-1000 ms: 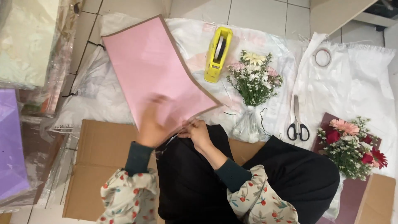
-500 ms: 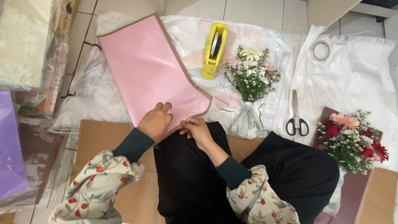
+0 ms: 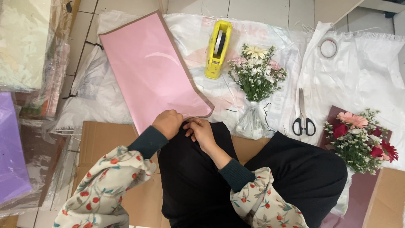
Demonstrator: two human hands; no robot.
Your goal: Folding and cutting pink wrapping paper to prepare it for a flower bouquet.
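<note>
Seen from overhead, on a tiled floor spread with white plastic sheeting [image 3: 363, 63]. At far left, a purple sheet [image 3: 12, 147] and pale wrapped paper stacks [image 3: 23, 42]. Next, a large pink wrapping sheet [image 3: 147, 71] with a brown border, lying flat and angled, near edge reaching the lap. Left hand [image 3: 168, 123] curled into a loose fist, pressing on that near edge. Right hand [image 3: 201, 131] just beside it, fingers drawn together, seemingly pinching the same edge; exact grip hard to tell. Sheet looks thin, light, smooth, slightly glossy, likely easy to crease or slip; best held at the bordered edge or a corner. Further right, a yellow tape dispenser [image 3: 218, 48], a small white-and-pink bouquet [image 3: 255, 76], scissors [image 3: 303, 114], a tape roll [image 3: 328, 47], then a red-and-pink bouquet [image 3: 358, 141].
</note>
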